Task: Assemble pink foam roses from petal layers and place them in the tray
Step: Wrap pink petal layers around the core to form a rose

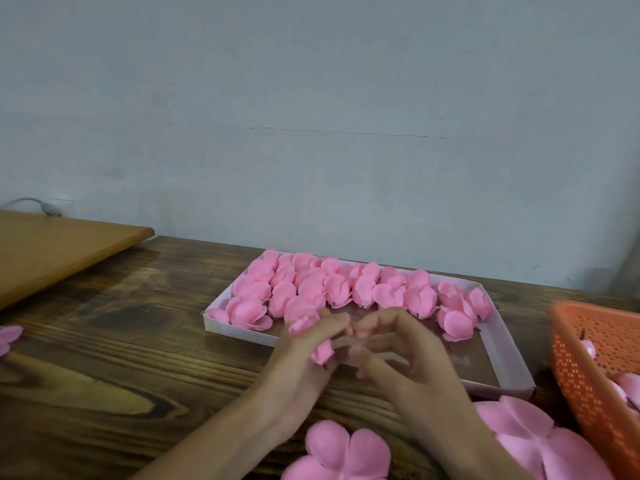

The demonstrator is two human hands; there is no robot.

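Just below the middle of the frame, in front of the near wall of the tray (239, 331), the left hand (298, 362) has its fingers curled round a small half-made rose (322, 353), with pink foam showing both above and below the knuckles. The right hand (408, 351) meets it fingertip to fingertip with its fingers bent, but the blur there hides whether it pinches a petal or only touches, so I cannot tell. The far and left parts of the tray are packed with finished roses (332, 287), while its near right part is bare brown floor, so the next rose probably belongs there. Flat petal layers (346, 452) lie on the wooden table (121, 358) at the bottom centre of the frame, with more heaped at the lower right (526, 441), next to an orange basket (588, 341) at the right edge that holds a few more pink pieces. The foam looks very light, thin and soft. It should bend and cup easily, spring back if let go, and crease or tear if squeezed hard at the edges. The safest hold is likely a light pinch at the base or centre, where the layers gather, leaving the outer petal rims free. A finished rose is best carried by its underside and set down gently, since anything this light could tip or get knocked by its neighbours. The loose layers would also shift under a brushing sleeve or wrist.
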